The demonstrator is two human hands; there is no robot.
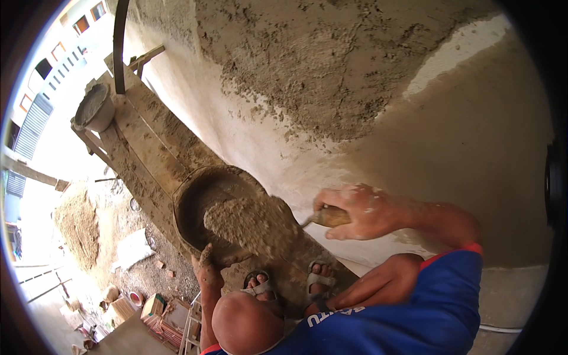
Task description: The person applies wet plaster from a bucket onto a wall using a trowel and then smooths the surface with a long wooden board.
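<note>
A round, mortar-crusted basin (184,204) rests on the plank platform just in front of my feet. My left hand (208,269), smeared with mortar, is closed on its near-left rim, with part of the fingers hidden. Held in my right hand (370,212) is a trowel (332,217), gripped by its stubby handle to the right of the basin. A heaped load of wet mortar (251,225) covers its blade, over the basin's right side. Both the load and the blade are blurred by motion.
Rough fresh plaster (307,65) covers part of the wall along the platform's right side. A smaller bucket (97,109) stands at the far end of the planks (148,130), near an upright bar (119,47). Ground with a sand heap (80,222) lies below the left edge.
</note>
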